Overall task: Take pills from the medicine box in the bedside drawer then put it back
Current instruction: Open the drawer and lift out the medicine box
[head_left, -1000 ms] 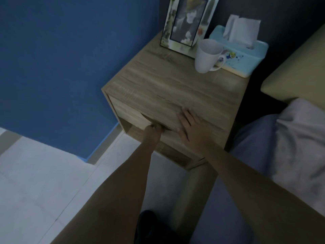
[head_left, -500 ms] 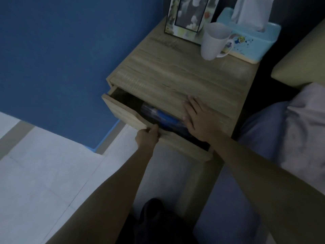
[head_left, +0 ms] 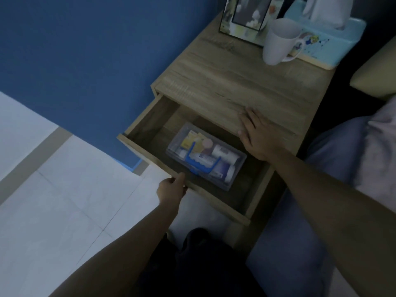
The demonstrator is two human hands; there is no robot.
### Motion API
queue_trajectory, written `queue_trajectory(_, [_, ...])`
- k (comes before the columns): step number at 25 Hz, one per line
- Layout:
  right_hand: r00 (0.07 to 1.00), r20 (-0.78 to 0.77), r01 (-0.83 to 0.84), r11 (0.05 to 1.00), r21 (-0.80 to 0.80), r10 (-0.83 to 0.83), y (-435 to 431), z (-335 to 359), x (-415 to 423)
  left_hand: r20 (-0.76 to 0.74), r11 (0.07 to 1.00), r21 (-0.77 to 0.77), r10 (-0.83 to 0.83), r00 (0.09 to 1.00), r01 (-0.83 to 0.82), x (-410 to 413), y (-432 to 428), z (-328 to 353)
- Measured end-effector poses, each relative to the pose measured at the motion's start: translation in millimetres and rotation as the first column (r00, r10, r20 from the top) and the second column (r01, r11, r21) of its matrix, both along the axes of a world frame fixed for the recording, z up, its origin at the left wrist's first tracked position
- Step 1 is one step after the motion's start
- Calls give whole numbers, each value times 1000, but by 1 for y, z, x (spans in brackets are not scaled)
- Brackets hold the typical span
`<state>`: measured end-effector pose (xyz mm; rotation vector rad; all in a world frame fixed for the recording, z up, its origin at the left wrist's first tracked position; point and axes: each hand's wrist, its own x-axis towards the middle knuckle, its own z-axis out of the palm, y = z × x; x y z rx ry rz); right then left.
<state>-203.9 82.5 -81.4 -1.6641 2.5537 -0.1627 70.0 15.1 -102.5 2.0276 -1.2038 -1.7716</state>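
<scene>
The wooden bedside drawer (head_left: 147,127) stands pulled far out of the bedside table (head_left: 235,82). Inside it lies a clear plastic medicine box (head_left: 235,168) with a blue handle (head_left: 201,162) on its lid; bottles and small packets show through the lid. My left hand (head_left: 172,188) grips the drawer's front edge from below, thumb on top. My right hand (head_left: 257,136) lies flat, fingers spread, on the front edge of the table top above the drawer.
On the table top stand a white mug (head_left: 280,41), a photo frame (head_left: 246,16) and a light blue tissue box (head_left: 327,37). A blue wall (head_left: 85,61) is at the left, pale floor tiles (head_left: 53,200) below, the bed (head_left: 353,189) at the right.
The drawer went from shut to slightly open to pulled far out, drawn by my left hand. The medicine box came into view. My right hand stayed on the table top.
</scene>
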Motion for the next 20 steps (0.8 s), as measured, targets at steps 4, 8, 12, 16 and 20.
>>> queue_trajectory(4, [1000,14,-2,1000,-6,2,1,8,3,83,925,-277,291,953,-258,-2,11,22])
queue_trajectory(8, [988,-71,127,986,-106,-135,5,19,42,89,678,-728,-55,995,102,-10,-12,43])
queue_trajectory(12, [980,68,196,970,-143,-188,18,9,107,388,442,-653,-501,773,614,-34,-73,33])
queue_trajectory(16, [836,186,523,852,16,-516,27,-10,136,482,366,-376,-708,517,851,-45,-109,8])
queue_trajectory(20, [619,396,680,715,163,-679,18,-18,149,361,439,-250,-785,504,863,-47,-124,-3])
